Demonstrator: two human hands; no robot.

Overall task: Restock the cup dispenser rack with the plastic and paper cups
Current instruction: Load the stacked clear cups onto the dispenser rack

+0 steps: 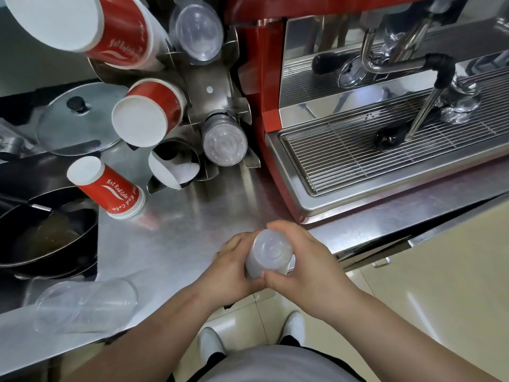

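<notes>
At the near edge of the steel tabletop (192, 221), a stack of frosted plastic cups (268, 253) is held base-up between both hands, with the forearms reaching in from below and meeting at the middle. The left hand (231, 267) is wrapped around the stack's left side, and the right hand (300, 260) is curled over its right side, fingers closed against the plastic; how many cups are nested there cannot be told. Farther back, the cup dispenser rack (212, 103) is seen with five tubes: two are filled with red paper cups (146, 117), two with clear plastic cups (224, 143), and one lower tube (175, 164) appears nearly empty (only a white inner surface shows). One stack of red paper cups (107, 188) is stood upside down on the tabletop left of the rack, and a clear stack (85, 306) is lying on its side at the near left edge. An espresso machine (371, 106) is placed to the right.
</notes>
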